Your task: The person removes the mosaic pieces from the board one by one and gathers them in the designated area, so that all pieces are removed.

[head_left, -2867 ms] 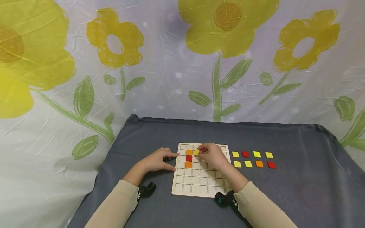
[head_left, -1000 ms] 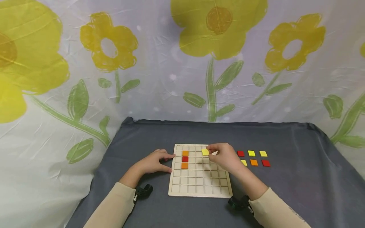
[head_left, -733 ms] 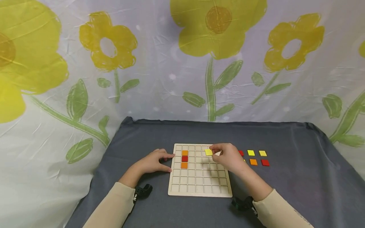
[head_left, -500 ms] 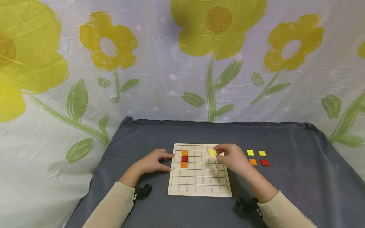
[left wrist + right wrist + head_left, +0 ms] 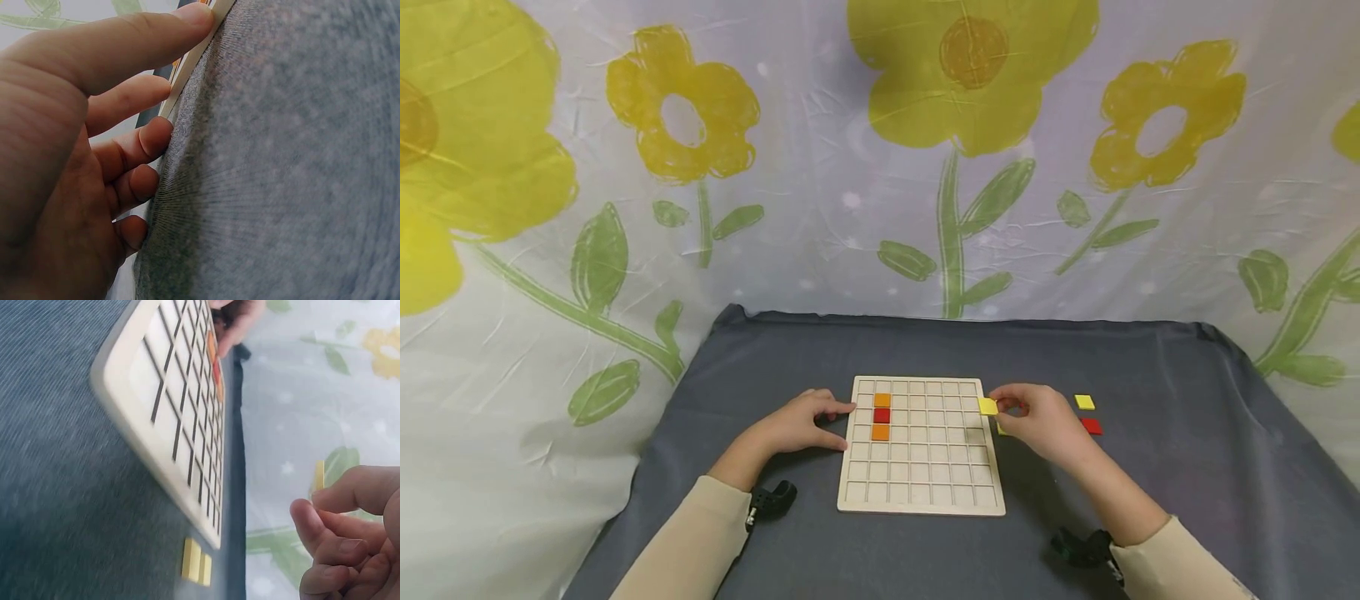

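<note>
My right hand (image 5: 1041,421) pinches a square yellow tile (image 5: 987,406) between thumb and forefinger, over the right edge of a wooden grid board (image 5: 925,506). In the right wrist view the same yellow tile (image 5: 319,475) sticks out edge-on past the fingertips. My left hand (image 5: 801,423) touches the board's left edge with thumb and forefinger, the other fingers slightly bent, as the left wrist view shows. Toward the board's upper left, an orange tile (image 5: 882,400), a red tile (image 5: 882,415) and another orange tile (image 5: 881,432) sit in one column.
Right of the board, a yellow tile (image 5: 1084,402) and a red tile (image 5: 1091,427) show on the dark grey cloth (image 5: 1187,467); my right hand hides others. Two yellow tiles (image 5: 191,559) lie by the board's corner in the right wrist view. A flower-printed curtain (image 5: 820,250) hangs behind.
My right hand has carried the yellow tile rightward, from beside the upper orange tile to the board's right edge. My left hand stays at the left edge.
</note>
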`<state>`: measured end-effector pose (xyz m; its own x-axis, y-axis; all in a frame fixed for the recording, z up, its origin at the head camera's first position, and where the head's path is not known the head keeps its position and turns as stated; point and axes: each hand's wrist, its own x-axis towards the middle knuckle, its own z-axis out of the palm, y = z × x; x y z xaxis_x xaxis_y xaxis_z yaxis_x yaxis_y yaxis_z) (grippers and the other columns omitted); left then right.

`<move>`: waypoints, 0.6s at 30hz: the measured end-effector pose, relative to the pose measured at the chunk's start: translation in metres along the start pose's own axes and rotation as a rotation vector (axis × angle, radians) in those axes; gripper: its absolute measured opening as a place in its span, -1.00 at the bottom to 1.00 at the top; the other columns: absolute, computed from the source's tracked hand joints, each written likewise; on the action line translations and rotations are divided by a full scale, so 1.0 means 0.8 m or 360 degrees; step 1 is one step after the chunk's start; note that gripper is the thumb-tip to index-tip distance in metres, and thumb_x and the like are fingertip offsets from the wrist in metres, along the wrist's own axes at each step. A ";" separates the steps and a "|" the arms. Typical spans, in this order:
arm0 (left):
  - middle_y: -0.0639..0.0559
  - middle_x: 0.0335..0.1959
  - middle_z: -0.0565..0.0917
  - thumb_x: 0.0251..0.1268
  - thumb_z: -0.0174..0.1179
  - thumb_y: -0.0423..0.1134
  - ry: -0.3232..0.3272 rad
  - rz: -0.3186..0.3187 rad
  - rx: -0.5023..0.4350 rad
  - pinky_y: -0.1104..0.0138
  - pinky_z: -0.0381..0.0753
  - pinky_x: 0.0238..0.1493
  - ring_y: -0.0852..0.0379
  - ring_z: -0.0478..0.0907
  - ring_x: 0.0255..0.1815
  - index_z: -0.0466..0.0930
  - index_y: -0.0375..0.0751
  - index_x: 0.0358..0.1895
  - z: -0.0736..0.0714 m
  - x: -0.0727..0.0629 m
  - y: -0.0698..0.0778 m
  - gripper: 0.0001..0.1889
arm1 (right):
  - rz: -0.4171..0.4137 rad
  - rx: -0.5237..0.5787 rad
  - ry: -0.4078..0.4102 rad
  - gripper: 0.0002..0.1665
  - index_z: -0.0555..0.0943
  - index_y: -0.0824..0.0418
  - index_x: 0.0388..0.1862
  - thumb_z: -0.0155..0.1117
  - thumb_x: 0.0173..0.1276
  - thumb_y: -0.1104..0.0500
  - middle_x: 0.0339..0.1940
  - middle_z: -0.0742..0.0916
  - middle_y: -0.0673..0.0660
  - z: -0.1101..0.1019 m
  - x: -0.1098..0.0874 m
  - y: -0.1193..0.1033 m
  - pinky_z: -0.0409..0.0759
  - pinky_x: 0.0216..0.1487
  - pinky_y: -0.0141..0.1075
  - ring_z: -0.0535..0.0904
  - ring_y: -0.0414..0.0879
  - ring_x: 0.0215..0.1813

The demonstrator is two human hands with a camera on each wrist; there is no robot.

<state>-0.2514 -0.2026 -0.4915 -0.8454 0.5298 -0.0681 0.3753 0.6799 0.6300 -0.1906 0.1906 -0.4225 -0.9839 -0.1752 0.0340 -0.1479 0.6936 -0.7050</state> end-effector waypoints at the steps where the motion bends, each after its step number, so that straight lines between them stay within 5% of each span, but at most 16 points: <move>1: 0.10 -0.27 0.46 0.05 0.60 0.00 -0.0002 0.0002 -0.0003 0.17 0.33 -0.16 0.08 0.32 -0.17 0.61 -0.07 0.37 0.000 0.000 0.000 -0.25 | -0.0005 -0.0013 0.0005 -0.67 0.72 0.28 0.09 0.36 0.34 0.31 -0.20 0.74 0.07 -0.002 -0.002 0.002 0.47 -0.39 -0.20 0.45 -0.06 -0.42; 18: 0.11 -0.27 0.46 0.06 0.59 0.02 -0.0010 0.0008 -0.0014 0.16 0.33 -0.16 0.08 0.31 -0.18 0.60 -0.06 0.38 0.000 0.001 -0.001 -0.25 | 0.0018 -0.0117 0.0013 -0.73 0.74 0.28 -0.02 0.43 0.28 0.30 -0.25 0.76 0.07 -0.012 -0.020 0.032 0.38 -0.47 -0.28 0.39 -0.12 -0.54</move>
<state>-0.2522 -0.2026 -0.4918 -0.8411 0.5363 -0.0695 0.3763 0.6727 0.6370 -0.1793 0.2177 -0.4342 -0.9863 -0.1618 0.0325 -0.1436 0.7448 -0.6516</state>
